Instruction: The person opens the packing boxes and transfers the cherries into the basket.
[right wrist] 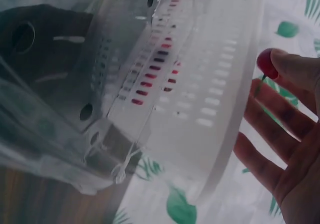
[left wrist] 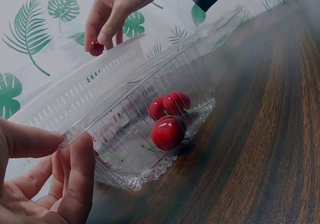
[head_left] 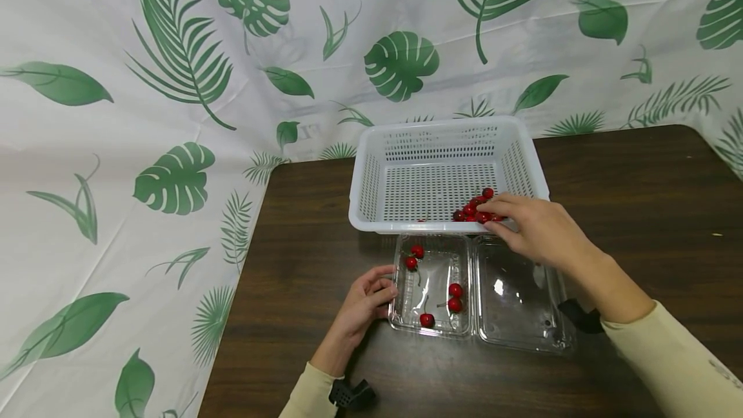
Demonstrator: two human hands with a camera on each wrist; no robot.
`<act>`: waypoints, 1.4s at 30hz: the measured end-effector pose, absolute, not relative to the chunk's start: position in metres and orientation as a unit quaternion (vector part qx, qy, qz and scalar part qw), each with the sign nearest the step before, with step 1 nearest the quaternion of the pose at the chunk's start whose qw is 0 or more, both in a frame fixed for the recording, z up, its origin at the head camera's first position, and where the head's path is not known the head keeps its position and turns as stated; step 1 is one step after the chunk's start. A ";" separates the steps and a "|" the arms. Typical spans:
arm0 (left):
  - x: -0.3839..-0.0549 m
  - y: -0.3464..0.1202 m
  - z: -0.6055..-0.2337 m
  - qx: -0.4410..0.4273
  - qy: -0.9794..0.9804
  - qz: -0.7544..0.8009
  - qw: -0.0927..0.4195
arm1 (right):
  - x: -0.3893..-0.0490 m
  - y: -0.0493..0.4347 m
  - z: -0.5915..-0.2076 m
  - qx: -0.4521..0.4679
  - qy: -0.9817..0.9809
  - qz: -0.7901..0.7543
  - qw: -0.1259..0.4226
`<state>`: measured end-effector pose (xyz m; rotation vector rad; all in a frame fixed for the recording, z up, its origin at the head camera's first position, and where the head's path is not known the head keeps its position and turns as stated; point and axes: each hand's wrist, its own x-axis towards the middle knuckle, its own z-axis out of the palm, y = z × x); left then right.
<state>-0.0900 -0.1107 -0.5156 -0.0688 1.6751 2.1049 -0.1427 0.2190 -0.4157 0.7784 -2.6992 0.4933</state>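
Observation:
My left hand (head_left: 366, 302) pinches the left rim of a clear plastic clamshell box (head_left: 432, 286) between thumb and fingers. Several red cherries with green stems lie in its left half, such as a cherry (head_left: 427, 320) near the front and a glossy one (left wrist: 168, 133) in the left wrist view. At the near right of a white perforated basket (head_left: 441, 226), my right hand (head_left: 540, 228) reaches over the rim. Between its thumb and fingers it holds one cherry (right wrist: 266, 63), raised just above the rim. Other cherries (head_left: 469, 209) are heaped inside the basket below that hand.
The clamshell's open lid (head_left: 516, 295) lies flat to the right, under my right forearm. The basket stands directly behind the box on a dark wood table (head_left: 638, 211). A leaf-patterned white cloth (head_left: 325, 50) hangs behind the table and at its left.

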 end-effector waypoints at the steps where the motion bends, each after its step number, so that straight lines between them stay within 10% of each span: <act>1: -0.090 -0.111 -0.515 -0.025 0.608 0.762 0.223 | -0.143 0.220 -0.416 0.261 -0.939 0.172 0.142; 42: -0.091 -0.111 -0.515 -0.026 0.614 0.758 0.221 | -0.150 0.235 -0.429 0.212 -0.952 0.197 0.096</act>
